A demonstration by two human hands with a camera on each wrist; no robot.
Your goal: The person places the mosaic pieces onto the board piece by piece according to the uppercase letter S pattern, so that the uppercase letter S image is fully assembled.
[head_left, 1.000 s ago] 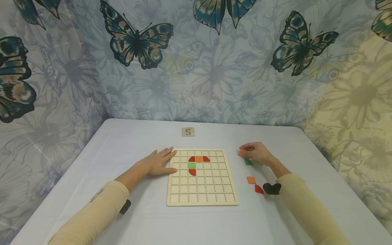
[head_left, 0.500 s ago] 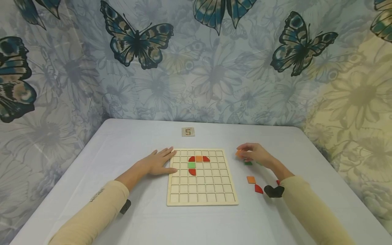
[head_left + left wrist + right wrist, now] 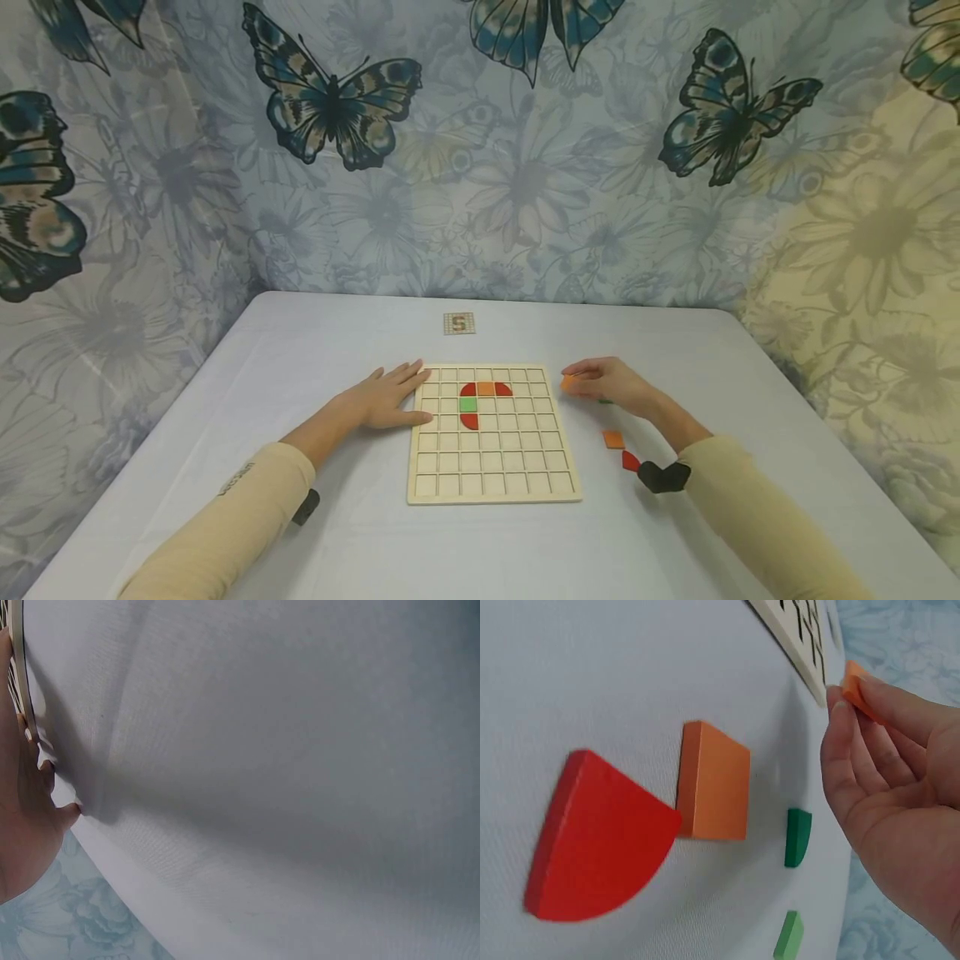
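Observation:
My left hand [image 3: 386, 400] lies with fingers spread on the left edge of a wooden grid board [image 3: 495, 486]. My right hand [image 3: 618, 388] pinches an orange tile [image 3: 861, 691] between thumb and fingers, just right of the board's upper right side. Set in the grid are an orange square [image 3: 486, 389], a light green square [image 3: 468, 404] and red quarter-round tiles [image 3: 469, 422], forming a hooked shape. In the left wrist view, the left fingers touch the board's rim and the table.
Right of the board lie a loose orange square [image 3: 613, 439] and a red quarter-round [image 3: 630, 460]. Farther off are a dark green quarter-round [image 3: 798, 838] and a light green tile [image 3: 788, 936]. A small card with a gridded figure [image 3: 459, 323] lies behind the board on the white table.
My right hand has moved left toward the board, carrying the orange tile away from the green pieces. The left hand stays in place on the board.

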